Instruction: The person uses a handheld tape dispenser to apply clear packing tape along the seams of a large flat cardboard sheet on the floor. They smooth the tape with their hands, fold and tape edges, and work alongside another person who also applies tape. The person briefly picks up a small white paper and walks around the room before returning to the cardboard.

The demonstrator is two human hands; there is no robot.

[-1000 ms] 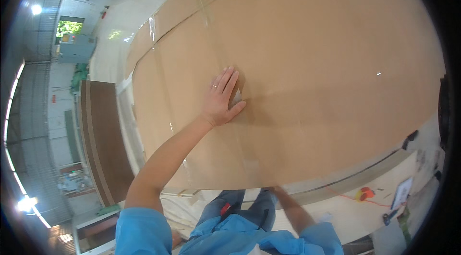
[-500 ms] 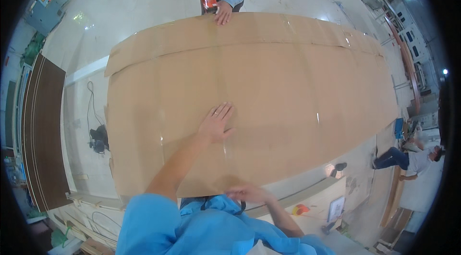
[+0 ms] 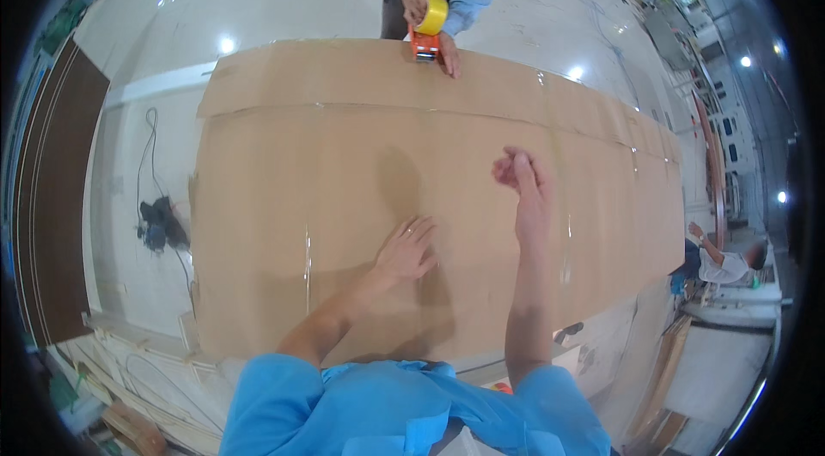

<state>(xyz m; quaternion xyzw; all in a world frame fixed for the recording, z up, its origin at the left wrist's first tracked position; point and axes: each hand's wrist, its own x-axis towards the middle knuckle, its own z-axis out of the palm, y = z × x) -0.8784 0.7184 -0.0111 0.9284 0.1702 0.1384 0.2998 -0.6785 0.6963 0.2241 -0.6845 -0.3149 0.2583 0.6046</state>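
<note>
A large flat cardboard package (image 3: 361, 164) lies across the space in front of me, with strips of clear tape (image 3: 308, 258) running over it. My left hand (image 3: 408, 250) rests on its top, fingers stretched out and a ring on one of them. Farther right, my right hand (image 3: 522, 171) is raised above the cardboard with its fingers curled in; whether anything is inside them is hidden. At the far edge a co-worker's hand holds an orange tape dispenser (image 3: 424, 43) with a yellow roll of tape (image 3: 432, 16). The co-worker's other hand (image 3: 449, 56) touches the cardboard beside it.
A dark brown panel (image 3: 56, 198) stands at the left. Near it, a black tool with a cable (image 3: 161, 224) lies on the pale floor. Another person (image 3: 726, 265) is at the far right, beside benches and boards. Wooden strips (image 3: 129, 391) lie at lower left.
My right hand has risen from the near edge and reached forward over the cardboard. My left hand stays on the surface. The co-worker's dispenser now sits over the cardboard's far edge. The view has shifted.
</note>
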